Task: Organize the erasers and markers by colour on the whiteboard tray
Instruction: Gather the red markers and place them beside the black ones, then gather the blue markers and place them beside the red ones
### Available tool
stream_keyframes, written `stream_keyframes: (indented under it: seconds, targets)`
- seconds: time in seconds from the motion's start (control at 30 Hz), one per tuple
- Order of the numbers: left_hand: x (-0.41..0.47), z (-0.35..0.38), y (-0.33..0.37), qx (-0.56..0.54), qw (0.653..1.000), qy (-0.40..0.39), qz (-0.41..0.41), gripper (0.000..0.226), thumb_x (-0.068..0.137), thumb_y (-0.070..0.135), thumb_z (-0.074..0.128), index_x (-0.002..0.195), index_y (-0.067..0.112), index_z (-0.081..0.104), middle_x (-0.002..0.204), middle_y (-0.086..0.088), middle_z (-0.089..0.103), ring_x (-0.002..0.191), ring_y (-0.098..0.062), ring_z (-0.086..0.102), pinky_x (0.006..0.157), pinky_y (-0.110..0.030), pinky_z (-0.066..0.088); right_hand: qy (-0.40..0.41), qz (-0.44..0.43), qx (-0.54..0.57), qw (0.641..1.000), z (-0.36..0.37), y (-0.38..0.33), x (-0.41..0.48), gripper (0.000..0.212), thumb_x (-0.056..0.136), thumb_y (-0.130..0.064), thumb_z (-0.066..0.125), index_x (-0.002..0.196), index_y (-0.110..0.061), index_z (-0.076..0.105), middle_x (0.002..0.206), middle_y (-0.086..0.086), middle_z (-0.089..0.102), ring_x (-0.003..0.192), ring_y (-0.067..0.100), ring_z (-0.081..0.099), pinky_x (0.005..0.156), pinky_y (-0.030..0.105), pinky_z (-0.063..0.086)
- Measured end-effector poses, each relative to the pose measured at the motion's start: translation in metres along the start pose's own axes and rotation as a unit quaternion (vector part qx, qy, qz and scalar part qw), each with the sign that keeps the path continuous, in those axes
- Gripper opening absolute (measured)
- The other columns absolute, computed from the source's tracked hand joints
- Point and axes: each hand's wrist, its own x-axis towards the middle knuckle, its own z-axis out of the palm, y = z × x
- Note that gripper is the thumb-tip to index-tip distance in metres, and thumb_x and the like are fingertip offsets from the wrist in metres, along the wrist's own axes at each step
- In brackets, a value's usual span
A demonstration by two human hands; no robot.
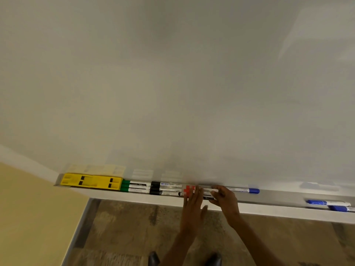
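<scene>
My right hand's grip is pinching the red markers mid-tray, lower centre; left hand is resting flat, fingers spread. I'm judging them light, stiff, slick, prone to rolling; holding mid-barrel.

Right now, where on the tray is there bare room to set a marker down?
Bare tray lies between the lone blue marker and the two blue markers at far right. Left of that it is crowded: yellow eraser, green markers, black markers, both hands.
</scene>
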Motion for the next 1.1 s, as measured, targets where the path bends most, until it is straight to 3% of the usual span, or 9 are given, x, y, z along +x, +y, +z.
stream_keyframes:
  seconds: [0.1, 0.17, 0.23, 0.37, 0.5, 0.67, 0.73, 0.9, 1.1]
  targets:
    - [-0.001, -0.003, -0.004, 0.125, 0.99, -0.061, -0.011, 0.064, 0.095, 0.049, 0.033, 0.147, 0.01, 0.035, 0.155, -0.009, 0.024, 0.146, -0.017, -0.01, 0.115, -0.04, -0.003, 0.002, -0.026, -0.087, 0.996, 0.006, 0.002, 0.0, 0.021, 0.091, -0.01, 0.064, 0.112, -0.009, 0.065, 0.101, 0.013, 0.07, 0.087, 0.023, 0.071, 0.072, 0.037, 0.063]
    - [-0.004, -0.005, -0.004, 0.15, 0.985, -0.079, -0.038, 0.067, 0.093, 0.053, 0.031, 0.143, 0.01, 0.042, 0.153, -0.01, 0.031, 0.148, -0.022, 0.002, 0.114, -0.04, 0.002, 0.02, -0.061, -0.169, 0.984, 0.007, 0.001, 0.0, 0.022, 0.092, -0.016, 0.064, 0.113, -0.014, 0.064, 0.102, 0.005, 0.069, 0.087, 0.02, 0.069, 0.066, 0.032, 0.061]
    - [-0.006, -0.004, -0.006, 0.161, 0.982, -0.085, -0.048, 0.069, 0.093, 0.054, 0.031, 0.144, 0.01, 0.041, 0.153, -0.01, 0.032, 0.145, -0.022, -0.003, 0.114, -0.04, 0.001, 0.059, -0.101, -0.252, 0.961, 0.005, 0.0, -0.001, 0.014, 0.092, -0.019, 0.062, 0.106, -0.017, 0.066, 0.095, 0.0, 0.069, 0.083, 0.019, 0.066, 0.066, 0.03, 0.056]
    - [-0.009, 0.0, -0.009, 0.16, 0.98, -0.102, -0.052, 0.07, 0.092, 0.052, 0.036, 0.147, 0.009, 0.033, 0.162, -0.01, 0.007, 0.145, -0.02, -0.016, 0.115, -0.04, -0.002, 0.086, -0.16, -0.354, 0.917, 0.009, 0.007, -0.002, 0.01, 0.091, -0.006, 0.059, 0.084, -0.012, 0.063, 0.08, 0.004, 0.065, 0.074, 0.023, 0.062, 0.063, 0.032, 0.049]
    - [-0.01, -0.003, -0.012, 0.139, 0.983, -0.102, -0.056, 0.069, 0.091, 0.05, 0.035, 0.145, 0.008, 0.038, 0.159, -0.014, 0.024, 0.146, -0.021, -0.021, 0.115, -0.04, 0.001, 0.08, -0.139, -0.345, 0.925, 0.022, 0.008, -0.003, 0.024, 0.091, -0.003, 0.056, 0.113, -0.01, 0.064, 0.108, 0.01, 0.066, 0.096, 0.027, 0.064, 0.08, 0.035, 0.054]
    - [-0.015, -0.003, -0.02, 0.091, 0.991, -0.094, -0.03, 0.07, 0.096, 0.055, 0.014, 0.152, 0.013, 0.011, 0.157, 0.003, -0.024, 0.142, -0.015, -0.027, 0.116, -0.039, -0.011, 0.081, -0.166, -0.349, 0.919, 0.022, 0.006, -0.008, 0.027, 0.09, 0.001, 0.056, 0.113, -0.01, 0.064, 0.111, 0.012, 0.066, 0.096, 0.028, 0.065, 0.078, 0.031, 0.054]
    - [-0.015, -0.003, -0.017, 0.054, 0.996, -0.07, -0.029, 0.068, 0.098, 0.054, 0.013, 0.152, 0.013, 0.012, 0.163, -0.003, -0.011, 0.144, -0.014, -0.022, 0.118, -0.034, -0.009, 0.089, -0.214, -0.376, 0.897, 0.006, 0.005, -0.009, 0.02, 0.089, 0.002, 0.059, 0.102, -0.012, 0.065, 0.099, 0.009, 0.067, 0.089, 0.025, 0.065, 0.072, 0.023, 0.051]
    - [-0.011, 0.002, 0.004, -0.121, 0.99, -0.059, -0.035, 0.054, 0.101, 0.045, 0.032, 0.151, 0.03, 0.019, 0.158, 0.018, 0.009, 0.146, 0.005, -0.001, 0.12, -0.022, 0.013, 0.146, -0.236, -0.473, 0.836, -0.063, 0.002, -0.001, 0.034, 0.074, 0.007, 0.074, 0.105, -0.006, 0.07, 0.106, 0.013, 0.072, 0.102, 0.034, 0.065, 0.084, 0.047, 0.054]
    - [0.006, 0.006, 0.048, -0.212, 0.973, -0.09, -0.015, 0.048, 0.099, 0.046, 0.04, 0.145, 0.044, 0.028, 0.154, 0.024, 0.026, 0.141, 0.011, 0.019, 0.115, -0.014, 0.023, 0.144, -0.23, -0.564, 0.78, -0.114, 0.011, 0.007, 0.05, 0.06, 0.018, 0.076, 0.102, -0.01, 0.073, 0.107, 0.013, 0.072, 0.097, 0.038, 0.067, 0.082, 0.05, 0.053]
